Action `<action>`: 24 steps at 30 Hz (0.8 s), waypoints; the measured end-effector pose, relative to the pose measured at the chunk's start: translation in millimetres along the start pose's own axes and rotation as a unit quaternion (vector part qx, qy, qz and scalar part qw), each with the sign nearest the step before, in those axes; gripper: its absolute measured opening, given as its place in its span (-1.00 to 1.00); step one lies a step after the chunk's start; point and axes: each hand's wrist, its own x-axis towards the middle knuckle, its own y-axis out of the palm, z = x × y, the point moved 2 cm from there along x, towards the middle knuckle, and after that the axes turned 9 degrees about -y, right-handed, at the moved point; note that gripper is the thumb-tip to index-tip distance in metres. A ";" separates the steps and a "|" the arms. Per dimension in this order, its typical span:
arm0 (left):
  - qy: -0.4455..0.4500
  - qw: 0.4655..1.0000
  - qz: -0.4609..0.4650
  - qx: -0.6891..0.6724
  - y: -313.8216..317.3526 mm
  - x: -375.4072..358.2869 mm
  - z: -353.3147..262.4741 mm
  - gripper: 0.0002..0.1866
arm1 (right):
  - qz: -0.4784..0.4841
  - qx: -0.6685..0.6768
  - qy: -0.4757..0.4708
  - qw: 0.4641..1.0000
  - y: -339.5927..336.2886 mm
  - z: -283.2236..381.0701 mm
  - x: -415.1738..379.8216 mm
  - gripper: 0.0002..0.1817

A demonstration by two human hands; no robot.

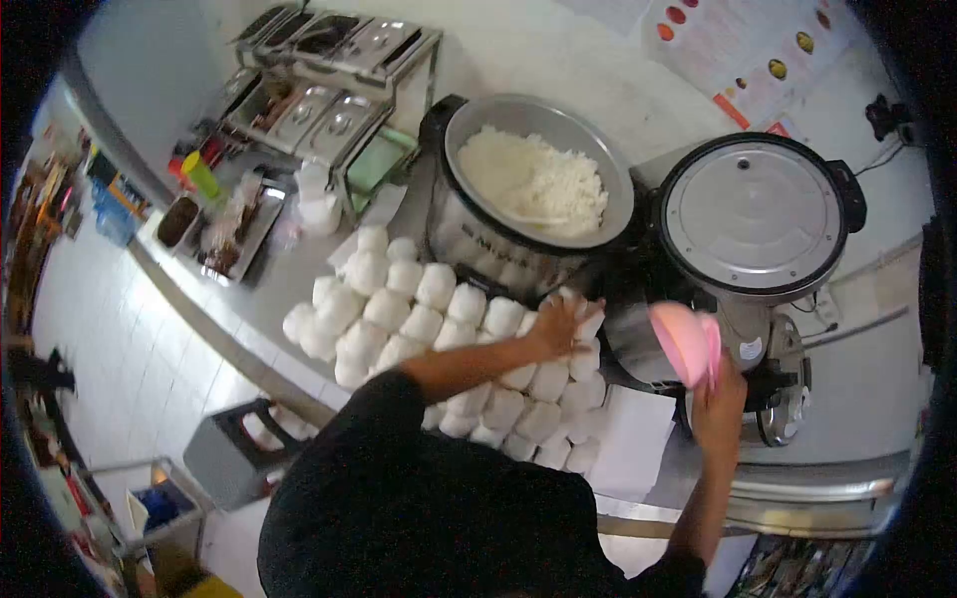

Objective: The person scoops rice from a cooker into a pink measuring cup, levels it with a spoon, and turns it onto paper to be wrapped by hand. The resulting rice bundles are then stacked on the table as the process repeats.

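My left hand [565, 329] reaches across a large pile of rounded white bundles [419, 321], fingers spread over those near its far right end. It appears to touch them, though the exact contact is partly covered by the hand. My right hand [722, 401] grips the handle of a pink scoop [682, 341], raised on the right with its round bowl tilted sideways. Slight motion blur softens the scoop. Below it, white paper sheets [634, 439] lie beside the bundles. Behind the pile stands an open rice cooker [488, 224] containing white rice [538, 179].
A second large cooker [753, 214] with its lid down stands on the right. Metal food pans [319, 115] sit on a tiered rack at the back left, near a tray of bagged items [244, 234]. A grey bin [239, 453] stands left of the counter.
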 end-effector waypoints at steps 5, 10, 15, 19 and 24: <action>0.019 0.973 -0.109 -0.203 -101.9 -77.8 38.0 0.10 | 0.055 -0.030 -0.039 0.997 28.0 81.6 194.7 -0.76; -0.120 0.914 -0.328 -0.207 -107.7 -60.5 172.7 0.27 | 0.063 -0.205 -0.117 0.970 169.6 31.5 344.2 -0.73; -0.013 0.918 -0.306 -0.252 -80.6 -27.9 216.8 0.35 | 0.213 -0.279 -0.072 0.934 276.3 4.5 400.6 -0.73; -0.008 0.920 -0.280 -0.273 -73.0 -27.7 219.8 0.36 | 0.379 -0.189 -0.042 0.905 257.3 94.2 407.5 -0.76; 0.006 0.917 -0.279 -0.286 -72.6 -24.9 222.9 0.35 | 0.498 -0.239 -0.197 0.810 296.5 103.9 398.1 -0.78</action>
